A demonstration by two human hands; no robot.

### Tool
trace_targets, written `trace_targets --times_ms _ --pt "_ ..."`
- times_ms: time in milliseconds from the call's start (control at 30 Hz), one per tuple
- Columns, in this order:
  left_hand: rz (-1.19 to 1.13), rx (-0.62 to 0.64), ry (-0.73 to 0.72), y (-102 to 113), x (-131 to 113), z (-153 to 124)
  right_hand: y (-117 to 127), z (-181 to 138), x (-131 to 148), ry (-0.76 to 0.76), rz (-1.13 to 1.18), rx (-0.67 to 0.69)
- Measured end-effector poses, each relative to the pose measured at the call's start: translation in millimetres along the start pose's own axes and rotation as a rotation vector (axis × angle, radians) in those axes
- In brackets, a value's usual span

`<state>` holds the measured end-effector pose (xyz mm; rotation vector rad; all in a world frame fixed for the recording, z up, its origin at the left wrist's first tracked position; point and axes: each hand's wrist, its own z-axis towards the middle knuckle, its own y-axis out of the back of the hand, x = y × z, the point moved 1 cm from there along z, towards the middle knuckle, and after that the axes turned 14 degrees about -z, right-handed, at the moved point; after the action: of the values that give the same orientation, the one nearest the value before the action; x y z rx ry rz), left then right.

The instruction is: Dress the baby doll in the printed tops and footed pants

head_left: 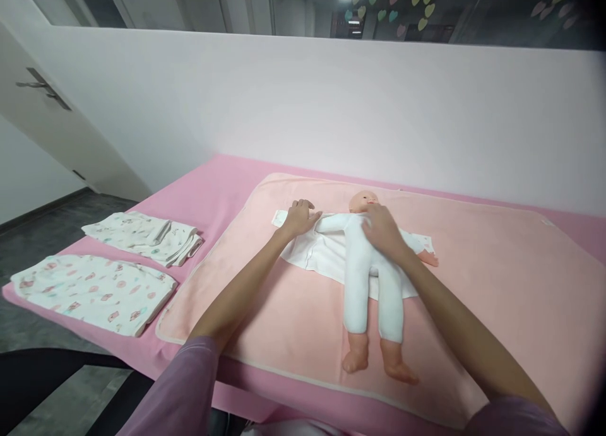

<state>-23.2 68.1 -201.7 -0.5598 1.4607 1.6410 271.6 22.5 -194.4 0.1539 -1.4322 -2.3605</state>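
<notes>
A baby doll (358, 253) with a white cloth body lies on its back, head towards the wall. Spread beneath it is a white baby shirt (315, 250). The doll's arm on the right side is in a patterned sleeve (419, 241), its hand showing at the cuff. My left hand (299, 219) is closed around the end of the doll's other arm, beside the other patterned sleeve; its fingertips are partly hidden. Just below the doll's head, my right hand (382, 233) is closed over the chest and shoulder, covering that part.
A peach mat (497, 284) lies under the doll on a pink padded table (227, 177). Folded patterned baby clothes (137, 231) and a folded patterned cloth (95, 291) are at the left. A white wall (331, 108) borders the far side. A black chair part (52, 366) shows lower left.
</notes>
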Motion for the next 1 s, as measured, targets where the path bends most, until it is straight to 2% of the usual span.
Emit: trace_targets --times_ms 67,133,233,333,533,667,767,833,900,1000 --pt "0.060 0.095 -0.030 -3.5 5.4 2.5 12.7 -33.1 -42.5 0.000 0.009 0.043" --pt "0.064 0.149 -0.031 -8.3 9.7 6.7 17.2 -56.9 -76.0 0.021 0.024 0.158" --pt "0.076 0.125 -0.008 -16.9 11.7 12.7 11.4 -63.5 -96.0 -0.015 0.028 0.215" --pt "0.080 0.041 0.022 -25.3 9.1 17.0 -0.6 -43.9 -89.3 -0.061 0.000 0.191" --pt "0.078 -0.076 0.039 -36.1 -7.6 30.5 -13.7 -1.1 -65.4 0.022 0.032 0.212" --pt "0.080 -0.071 0.027 -33.8 -17.4 35.6 -17.0 7.0 -58.8 0.038 0.042 0.219" --pt "0.080 -0.038 0.012 -32.3 -21.8 29.5 -18.6 3.1 -57.1 0.023 0.037 0.224" --pt "0.074 -0.053 -0.056 -35.0 -30.6 20.7 -16.7 -5.9 -53.1 -0.013 0.019 0.209" --pt "0.063 -0.076 -0.220 -42.8 -48.0 10.4 -11.3 -22.5 -44.6 -0.094 -0.031 0.114" --pt "0.065 0.028 -0.514 -67.8 -85.5 -0.6 -1.0 -60.7 -24.9 -0.196 -0.106 -0.087"
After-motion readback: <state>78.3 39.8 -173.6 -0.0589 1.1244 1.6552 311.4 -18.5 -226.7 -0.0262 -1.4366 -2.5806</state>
